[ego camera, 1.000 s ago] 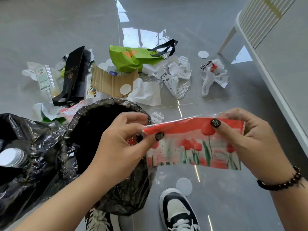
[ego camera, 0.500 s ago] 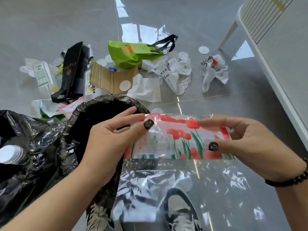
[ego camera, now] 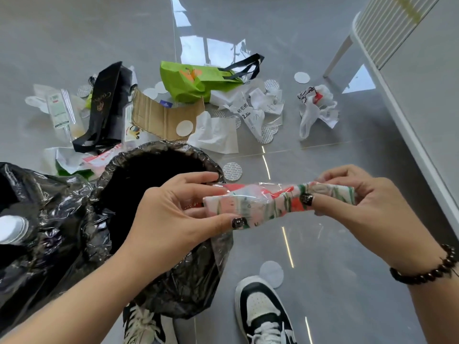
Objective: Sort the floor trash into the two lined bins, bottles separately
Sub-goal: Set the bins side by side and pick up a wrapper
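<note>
Two hands hold one rolled-up floral plastic wrapper (ego camera: pixel 278 203) stretched sideways between them, above the floor and just right of the nearer bin's mouth. Left hand (ego camera: pixel 173 214) pinches the wrapper's left end between thumb and curled fingers; right hand (ego camera: pixel 357 207) grips the right end the same way, thumb nail dark against the red and green print. A dark beaded bracelet (ego camera: pixel 427 271) circles the right wrist.

Directly under the left hand stands the nearer bin (ego camera: pixel 119 167), lined in black plastic, its opening dark — the hand and forearm cover much of its right rim. A second black-lined bin (ego camera: pixel 44 207) sits touching it on the left, with a white bottle cap (ego camera: pixel 12 230) showing inside at the frame's edge.

Beyond the bins the grey floor is littered: a green tote bag (ego camera: pixel 193 80) with black handles, a black paper bag (ego camera: pixel 106 103) lying flat, a strip of brown cardboard (ego camera: pixel 159 115) between them, crumpled white paper (ego camera: pixel 258 105), a white plastic bag (ego camera: pixel 315 108) apart to the right, and a clear packet (ego camera: pixel 59 110) far left. Round white discs (ego camera: pixel 301 77) lie scattered about — one rests beside the black-and-white sneaker (ego camera: pixel 263 311) at the bottom. White furniture (ego camera: pixel 397 95) runs along the right side.
</note>
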Tool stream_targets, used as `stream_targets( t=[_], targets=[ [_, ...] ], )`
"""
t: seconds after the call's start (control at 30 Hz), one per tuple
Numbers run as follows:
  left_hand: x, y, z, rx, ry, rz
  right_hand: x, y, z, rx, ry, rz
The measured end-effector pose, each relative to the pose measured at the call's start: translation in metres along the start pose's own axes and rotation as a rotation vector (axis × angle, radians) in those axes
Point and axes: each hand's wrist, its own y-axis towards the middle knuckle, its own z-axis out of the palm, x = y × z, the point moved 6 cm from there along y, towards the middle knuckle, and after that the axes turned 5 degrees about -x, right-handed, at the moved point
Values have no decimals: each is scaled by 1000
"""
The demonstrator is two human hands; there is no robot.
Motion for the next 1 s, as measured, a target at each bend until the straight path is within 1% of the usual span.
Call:
stream_targets(
  t=[0.07, 0.1, 0.2, 0.27, 0.3, 0.33, 0.37, 0.43, 0.5, 0.57, 0.63, 0.67, 0.73, 0.77, 0.8, 0.87, 0.93, 1.0],
  targets=[
    [-3, -2, 0, -2, 31, 39, -1, 0, -1, -27, -1, -1],
    [-7, -3, -1, -24, 96, 107, -1, -1, -2, -46, -4, 1],
    [-22, -8, 1, -62, 469, 414, 2, -1, -4, -78, 32, -14],
    [-26, -9, 1, -87, 630, 492, 5, 1, -3, -76, 50, -22],
    [-27, -8, 1, -105, 665, 512, 5, 2, -1, -59, 105, -11],
    [-27, -7, 0, -113, 657, 502, 6, 3, 2, -20, 196, 17],
    [-25, -6, -2, -109, 577, 434, 6, 3, 6, 35, 308, 54],
    [-17, -3, -5, -83, 294, 201, 5, 2, 13, 131, 449, 98],
    [-11, -4, -5, -87, 74, 18, 6, -1, 18, 159, 521, 117],
    [-9, -4, -7, -123, -53, -63, 9, -2, 20, 166, 535, 111],
    [-11, -2, -11, -158, -96, -52, 15, -4, 25, 212, 479, 59],
    [-11, -1, -15, -179, -74, -29, 18, -7, 29, 254, 466, 49],
    [-9, 1, -22, -231, -6, -17, 19, -9, 37, 312, 498, 84],
    [-4, 2, -24, -242, -6, -35, 17, -9, 39, 314, 496, 91],
    [1, 3, -25, -234, -31, -60, 15, -7, 41, 296, 461, 77],
    [6, 2, -24, -193, -97, -98, 13, -3, 41, 207, 288, 18],
    [4, 0, -22, -145, -105, -58, 13, 1, 38, 119, 95, -76],
    [-1, 0, -20, -83, -81, 16, 19, 3, 32, 37, -8, -176]
  ],
)
